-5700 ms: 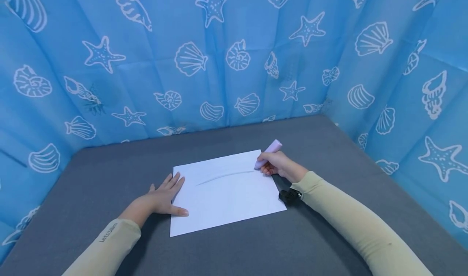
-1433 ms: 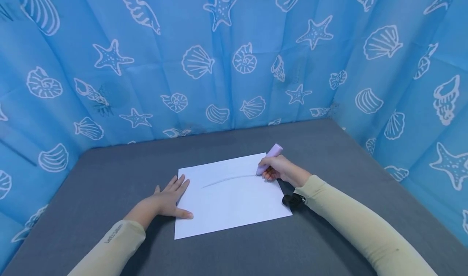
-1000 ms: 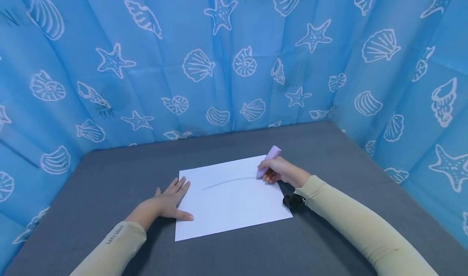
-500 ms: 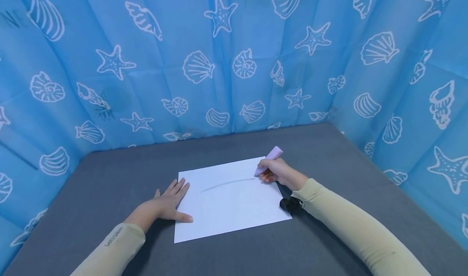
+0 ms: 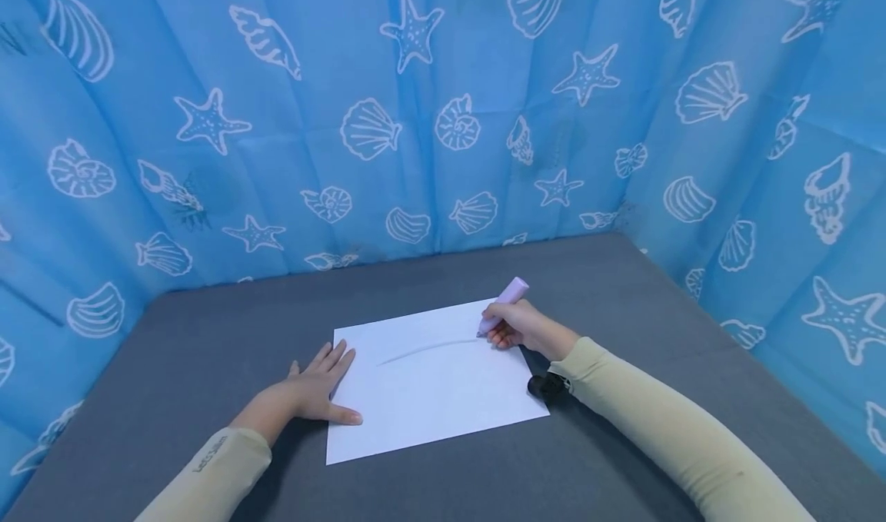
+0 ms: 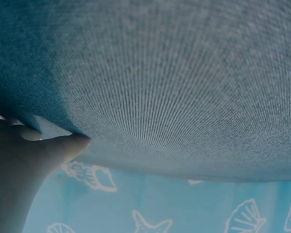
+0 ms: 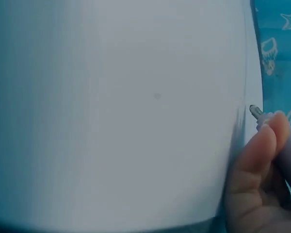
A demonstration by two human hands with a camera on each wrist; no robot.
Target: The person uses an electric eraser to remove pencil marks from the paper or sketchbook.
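Observation:
A white sheet of paper [image 5: 429,399] lies on the grey table, with a thin, slightly arched grey line [image 5: 425,350] across its upper half. My left hand [image 5: 311,387] rests with spread fingers on the sheet's left edge; its thumb lies on the paper. In the left wrist view part of that hand [image 6: 34,150] shows beside grey cloth. My right hand [image 5: 522,326] pinches a thick lilac marker [image 5: 511,291] near the sheet's upper right. The marker tilts, its tip at the line's right end. The right wrist view shows its grey tip [image 7: 254,110] and the gripping fingers [image 7: 259,150].
Grey cloth [image 5: 415,483] covers the table around the sheet. A blue curtain [image 5: 408,161] printed with white shells and starfish stands along the back and sides. A small black device [image 5: 547,387] sits at my right wrist, over the sheet's right edge.
The head view has shifted slightly. The marker tip has moved slightly left against the paper, staying close to the line's right end. My left hand keeps its place on the sheet.

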